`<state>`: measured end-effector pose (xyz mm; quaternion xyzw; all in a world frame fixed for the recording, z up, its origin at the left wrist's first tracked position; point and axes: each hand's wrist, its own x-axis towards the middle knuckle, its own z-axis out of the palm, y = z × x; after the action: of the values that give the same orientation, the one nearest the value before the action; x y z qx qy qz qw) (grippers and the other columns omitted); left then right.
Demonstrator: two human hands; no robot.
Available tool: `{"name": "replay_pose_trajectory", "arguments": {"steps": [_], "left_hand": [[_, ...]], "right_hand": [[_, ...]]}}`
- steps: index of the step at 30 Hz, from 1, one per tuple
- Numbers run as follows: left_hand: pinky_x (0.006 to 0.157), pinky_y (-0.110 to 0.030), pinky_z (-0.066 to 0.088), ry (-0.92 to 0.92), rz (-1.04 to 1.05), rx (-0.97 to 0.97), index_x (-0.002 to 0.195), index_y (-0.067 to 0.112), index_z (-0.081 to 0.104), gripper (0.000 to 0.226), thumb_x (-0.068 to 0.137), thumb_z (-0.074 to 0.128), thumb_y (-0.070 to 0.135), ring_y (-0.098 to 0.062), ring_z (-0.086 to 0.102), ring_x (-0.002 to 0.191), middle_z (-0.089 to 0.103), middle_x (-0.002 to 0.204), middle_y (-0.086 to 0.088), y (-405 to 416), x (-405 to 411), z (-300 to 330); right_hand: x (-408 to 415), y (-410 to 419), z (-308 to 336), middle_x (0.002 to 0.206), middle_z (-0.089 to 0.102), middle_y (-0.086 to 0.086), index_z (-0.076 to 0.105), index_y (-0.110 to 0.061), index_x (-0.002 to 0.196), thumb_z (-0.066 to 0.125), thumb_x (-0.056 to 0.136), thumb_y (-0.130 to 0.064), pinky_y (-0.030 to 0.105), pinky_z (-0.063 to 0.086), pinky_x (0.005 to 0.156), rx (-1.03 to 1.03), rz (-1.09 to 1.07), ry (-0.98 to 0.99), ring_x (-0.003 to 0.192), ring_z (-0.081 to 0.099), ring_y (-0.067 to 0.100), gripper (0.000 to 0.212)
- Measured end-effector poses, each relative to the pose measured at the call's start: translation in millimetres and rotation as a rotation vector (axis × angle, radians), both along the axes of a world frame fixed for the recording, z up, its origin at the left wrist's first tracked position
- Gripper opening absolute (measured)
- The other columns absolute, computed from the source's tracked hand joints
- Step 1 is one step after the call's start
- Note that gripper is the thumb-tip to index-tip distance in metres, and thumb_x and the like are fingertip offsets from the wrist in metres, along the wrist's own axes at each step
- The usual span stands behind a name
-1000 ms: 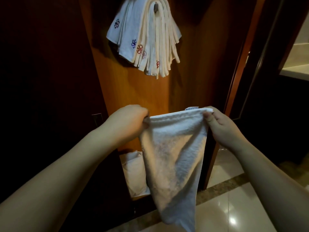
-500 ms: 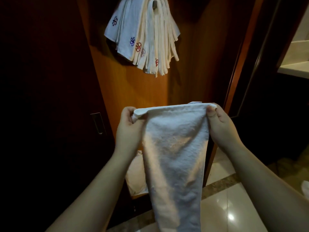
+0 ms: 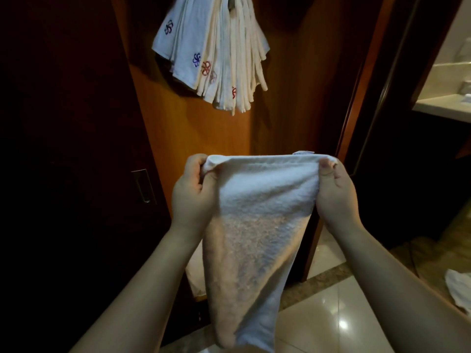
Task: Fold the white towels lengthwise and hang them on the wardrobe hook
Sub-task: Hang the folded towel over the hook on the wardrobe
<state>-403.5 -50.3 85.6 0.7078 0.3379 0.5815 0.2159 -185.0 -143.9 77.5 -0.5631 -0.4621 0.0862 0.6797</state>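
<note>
Held at centre frame: white towel (image 3: 257, 220), long axis vertical, top corners pinched by left hand (image 3: 195, 193) and right hand (image 3: 336, 194), set apart.

wood wardrobe panel (image 3: 224, 131) | dark door (image 3: 63, 149) | glossy tile floor (image 3: 331, 317) | dim light

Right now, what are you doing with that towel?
A person is holding a white towel up by its top edge, the left hand pinching one corner and the right hand the other, so it hangs down in front of the wooden wardrobe. Above, a bunch of folded towels already hangs from the hook. This one is not yet hung.
</note>
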Motion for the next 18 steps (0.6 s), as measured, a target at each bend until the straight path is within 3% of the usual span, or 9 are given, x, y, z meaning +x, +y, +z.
{"name": "replay_pose_trajectory", "arguments": {"steps": [3,8,12,15,18], "left_hand": [[0.053,-0.022,0.042,-0.037,-0.018,0.016,0.094,0.043,0.046,0.011,0.096,0.046,0.054,0.004,0.058,0.069,0.060,0.083,0.030,-1.9,-0.9,-0.7],[0.053,-0.011,0.039,-0.092,0.008,0.046,0.087,0.038,0.048,0.021,0.092,0.047,0.058,0.009,0.057,0.067,0.059,0.080,0.035,-5.1,-0.4,3.9],[0.053,-0.009,0.040,-0.167,-0.038,0.001,0.080,0.045,0.055,0.014,0.087,0.057,0.057,0.005,0.056,0.061,0.060,0.073,0.028,-9.5,0.8,9.6],[0.057,-0.018,0.051,-0.309,-0.289,-0.209,0.079,0.040,0.067,0.012,0.080,0.071,0.051,-0.002,0.064,0.067,0.069,0.077,0.016,-10.4,0.1,18.3],[0.065,-0.031,0.058,-0.325,-0.577,-0.535,0.090,0.028,0.077,0.017,0.078,0.077,0.041,-0.022,0.074,0.084,0.077,0.094,-0.005,-6.4,-4.4,20.6]], "right_hand": [[-5.5,1.7,5.0,0.114,0.071,-0.018,0.069,-0.049,0.105,0.034,0.105,-0.058,0.033,0.051,0.081,0.027,-0.001,-0.007,0.101,0.066,0.002,0.036],[-3.0,2.3,8.7,0.110,0.071,-0.019,0.069,-0.048,0.103,0.034,0.105,-0.058,0.028,0.049,0.073,0.034,-0.036,-0.032,0.095,0.067,0.001,0.036],[1.2,3.4,13.8,0.109,0.071,-0.020,0.069,-0.047,0.102,0.034,0.104,-0.059,0.030,0.049,0.075,0.040,-0.045,-0.040,0.095,0.066,0.000,0.036],[4.8,4.2,12.7,0.108,0.072,-0.017,0.069,-0.047,0.103,0.036,0.102,-0.063,0.032,0.052,0.077,0.007,-0.025,0.000,0.095,0.067,0.001,0.037],[7.3,4.3,9.8,0.107,0.072,-0.015,0.068,-0.046,0.104,0.038,0.097,-0.069,0.038,0.056,0.081,-0.024,-0.003,0.025,0.096,0.069,0.004,0.039]]}}
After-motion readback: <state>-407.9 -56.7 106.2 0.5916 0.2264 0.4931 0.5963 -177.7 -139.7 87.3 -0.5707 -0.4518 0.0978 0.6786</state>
